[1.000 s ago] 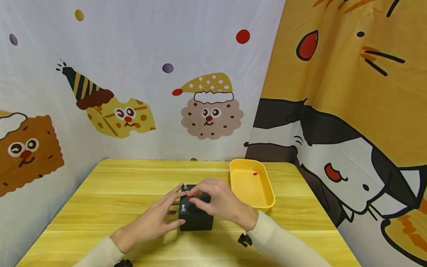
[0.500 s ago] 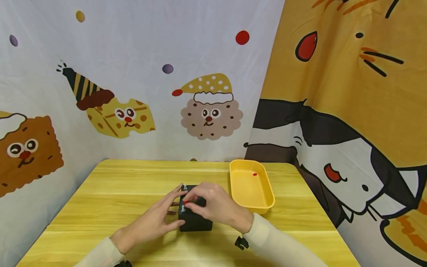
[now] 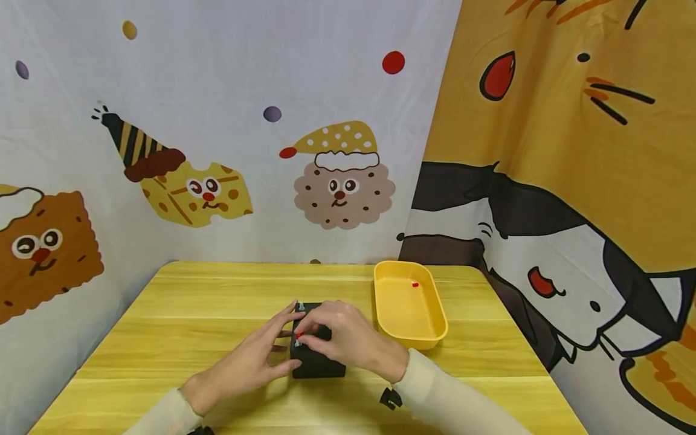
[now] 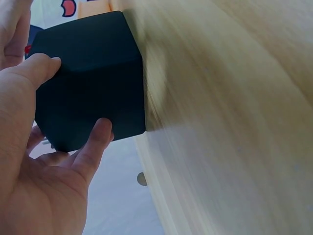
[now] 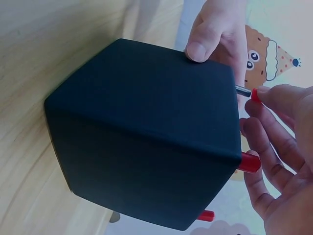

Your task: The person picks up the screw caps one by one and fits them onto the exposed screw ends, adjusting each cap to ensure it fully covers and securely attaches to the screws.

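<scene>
The black box (image 3: 319, 366) sits on the wooden table (image 3: 179, 338), nearer me than the yellow tray (image 3: 409, 311) and to its left, with its post-bearing face upward. At its left side I have the left hand (image 3: 261, 349) braced on it, fingers extended and spread rather than clenched, the thumb against the near face. The right hand (image 3: 345, 337) grasps a small red cap (image 5: 255, 95) between thumb and fingertip, right at the end of a metal post (image 5: 243, 91); whether any thread has caught, I cannot tell.

I judge the box rigid and fairly light, smooth enough to skid under a sideways push, so I would brace it low on opposite faces, clear of the posts. The cap looks hard and nearly weightless (easy to fumble, I expect). I would take it by its sides, close to its outer end, and keep it in line with the post, because a tilted start could bind. Two more red pieces, an upper one (image 5: 249, 162) and a lower one (image 5: 208, 215) in the right wrist view, project from the same face. Another red bit (image 3: 415, 284) lies in the tray.
</scene>
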`<state>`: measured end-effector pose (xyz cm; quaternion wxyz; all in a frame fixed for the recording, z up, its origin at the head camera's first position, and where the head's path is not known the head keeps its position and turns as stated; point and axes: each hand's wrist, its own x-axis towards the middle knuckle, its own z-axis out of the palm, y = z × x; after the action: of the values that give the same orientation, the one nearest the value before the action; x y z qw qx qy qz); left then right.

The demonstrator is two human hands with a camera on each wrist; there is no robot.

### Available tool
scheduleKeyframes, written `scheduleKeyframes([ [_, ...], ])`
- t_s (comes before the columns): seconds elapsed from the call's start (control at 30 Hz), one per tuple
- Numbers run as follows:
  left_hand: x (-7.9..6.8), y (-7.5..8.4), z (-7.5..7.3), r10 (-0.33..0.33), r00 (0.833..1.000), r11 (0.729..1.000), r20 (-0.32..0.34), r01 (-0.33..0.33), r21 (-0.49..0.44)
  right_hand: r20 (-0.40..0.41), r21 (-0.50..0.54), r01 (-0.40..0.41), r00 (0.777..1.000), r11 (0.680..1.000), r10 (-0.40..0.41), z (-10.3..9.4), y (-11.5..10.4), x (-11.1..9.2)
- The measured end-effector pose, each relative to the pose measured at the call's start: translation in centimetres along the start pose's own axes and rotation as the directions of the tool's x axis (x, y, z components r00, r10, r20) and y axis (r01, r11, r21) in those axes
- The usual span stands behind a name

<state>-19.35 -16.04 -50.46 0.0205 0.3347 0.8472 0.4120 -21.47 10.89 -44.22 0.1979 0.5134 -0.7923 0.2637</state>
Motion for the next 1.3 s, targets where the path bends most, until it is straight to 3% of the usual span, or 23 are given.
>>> scheduleKeyframes([
  [0.43,-0.05,0.02,-0.09,-0.020,1.000,1.000,0.022,0.021,-0.023,0.060,0.017,-0.063,0.996,0.998,0.062,0.04,-0.18,0.04],
  [1.3,-0.01,0.31,-0.16,-0.016,1.000,1.000,0.013,0.016,0.002,0.080,-0.024,-0.029,0.996,0.999,0.030,0.36,-0.04,-0.05],
])
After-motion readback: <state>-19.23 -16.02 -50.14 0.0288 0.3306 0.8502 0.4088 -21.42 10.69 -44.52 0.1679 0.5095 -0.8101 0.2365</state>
